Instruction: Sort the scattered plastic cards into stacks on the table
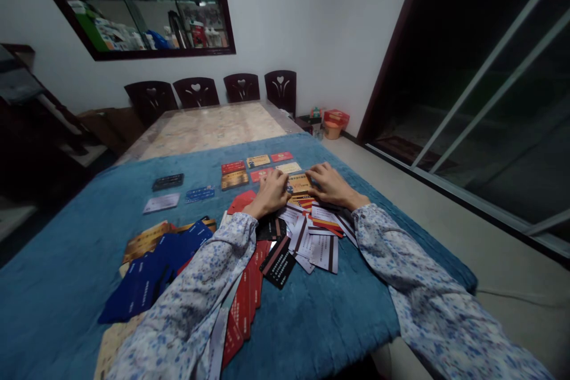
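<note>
Between my two hands is a gold card (299,183), perhaps the top of a small stack. My left hand (271,191) grips its left edge with bent fingers. At its right edge, my right hand (330,184) closes in the same way. Below them lies a loose heap of white striped cards (314,244) with a black card (280,262) on its near side. Red cards (244,303) fan out partly under my left forearm. Further left, blue cards (149,270) overlap gold cards (146,240).
Sorted piles stand beyond my hands: red cards (233,167), brown-gold cards (234,179) and a cream card (287,168). Black cards (168,182), a white pile (161,203) and blue patterned cards (200,193) sit left. A blue cloth (338,314) covers the table; chairs (280,90) stand behind.
</note>
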Demonstrator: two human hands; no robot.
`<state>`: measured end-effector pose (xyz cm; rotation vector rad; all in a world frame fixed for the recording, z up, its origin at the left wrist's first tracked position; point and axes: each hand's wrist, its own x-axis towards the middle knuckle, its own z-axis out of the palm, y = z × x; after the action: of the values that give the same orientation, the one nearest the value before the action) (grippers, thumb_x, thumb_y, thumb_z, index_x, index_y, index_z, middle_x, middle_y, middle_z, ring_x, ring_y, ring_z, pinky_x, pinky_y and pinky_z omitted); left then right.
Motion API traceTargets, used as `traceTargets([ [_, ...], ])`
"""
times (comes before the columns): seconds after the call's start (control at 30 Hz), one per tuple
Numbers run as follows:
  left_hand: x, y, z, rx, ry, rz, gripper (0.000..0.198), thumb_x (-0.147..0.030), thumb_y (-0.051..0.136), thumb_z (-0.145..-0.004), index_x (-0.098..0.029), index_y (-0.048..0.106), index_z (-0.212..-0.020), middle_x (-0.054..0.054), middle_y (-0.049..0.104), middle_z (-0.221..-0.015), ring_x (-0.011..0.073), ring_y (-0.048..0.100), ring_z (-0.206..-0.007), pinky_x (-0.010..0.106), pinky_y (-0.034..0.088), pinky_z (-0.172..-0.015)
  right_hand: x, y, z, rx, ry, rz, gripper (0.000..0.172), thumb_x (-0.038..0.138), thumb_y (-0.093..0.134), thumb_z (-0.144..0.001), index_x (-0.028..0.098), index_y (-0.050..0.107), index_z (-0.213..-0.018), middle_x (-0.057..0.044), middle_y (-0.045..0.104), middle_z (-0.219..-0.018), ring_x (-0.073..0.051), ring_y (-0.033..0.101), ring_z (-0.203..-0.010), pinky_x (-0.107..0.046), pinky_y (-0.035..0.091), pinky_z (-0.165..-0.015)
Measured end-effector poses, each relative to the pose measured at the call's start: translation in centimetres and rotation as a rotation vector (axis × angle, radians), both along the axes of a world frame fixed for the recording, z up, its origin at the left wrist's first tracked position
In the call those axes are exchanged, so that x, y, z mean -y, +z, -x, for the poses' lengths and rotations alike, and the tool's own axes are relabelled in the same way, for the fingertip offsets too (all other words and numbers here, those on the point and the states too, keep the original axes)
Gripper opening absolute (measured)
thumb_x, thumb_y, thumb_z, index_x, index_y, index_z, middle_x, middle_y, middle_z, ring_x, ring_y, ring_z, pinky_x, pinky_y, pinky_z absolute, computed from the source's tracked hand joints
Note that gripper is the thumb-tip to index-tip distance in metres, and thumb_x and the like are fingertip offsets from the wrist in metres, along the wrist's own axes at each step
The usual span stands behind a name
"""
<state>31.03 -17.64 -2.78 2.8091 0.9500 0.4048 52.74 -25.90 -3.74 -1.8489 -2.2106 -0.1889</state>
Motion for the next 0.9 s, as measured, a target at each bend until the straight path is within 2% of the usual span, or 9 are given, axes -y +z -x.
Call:
traceTargets([
  [0.3,0.1,0.5,-0.1,-0.055,-0.011,0.026,0.024,-0.022,0.061,-0.086,-0.018,0.060,-0.110,0.014,0.055,-0.128,0.0321,0.049,-0.126,0.050,0.042,-0.104,-0.3,-0.1,-0.1,0.017,0.029,0.024,0.048,0.039,0.058,-0.096,0.017,0.061,-0.139,-0.018,0.061,-0.135,-0.033,0.047,-0.117,-0.044,0.044,-0.090],
  [0.53,0.2,0.9,-0.3,-0.090,-0.021,0.035,0.021,-0.021,0.061,-0.086,-0.018,0.063,-0.107,0.013,0.055,-0.125,0.0334,0.050,-0.125,0.053,0.042,-0.104,-0.6,-0.1,-0.7,0.014,0.047,0.053,0.046,0.035,0.065,-0.091,0.021,0.064,-0.135,-0.017,0.062,-0.129,-0.032,0.047,-0.113,-0.043,0.045,-0.088],
  [0.73,0.1,2.0,-0.1,-0.130,-0.016,0.029,0.020,-0.021,0.063,-0.083,-0.018,0.063,-0.103,0.013,0.056,-0.124,0.0341,0.049,-0.124,0.054,0.042,-0.105,-0.9,1.3,-0.4,0.019,0.047,0.108,0.037,0.030,0.068,-0.088,0.020,0.067,-0.124,-0.016,0.062,-0.126,-0.031,0.047,-0.110,-0.040,0.042,-0.085],
  [0.9,-0.9,3.0,0.3,-0.160,-0.004,0.017,0.020,-0.023,0.062,-0.083,-0.018,0.064,-0.103,0.014,0.057,-0.124,0.0341,0.049,-0.125,0.050,0.043,-0.101,-1.8,3.1,0.5,0.045,0.052,0.144,0.021,0.031,0.068,-0.089,0.020,0.068,-0.107,-0.015,0.061,-0.123,-0.030,0.046,-0.110,-0.037,0.040,-0.083],
])
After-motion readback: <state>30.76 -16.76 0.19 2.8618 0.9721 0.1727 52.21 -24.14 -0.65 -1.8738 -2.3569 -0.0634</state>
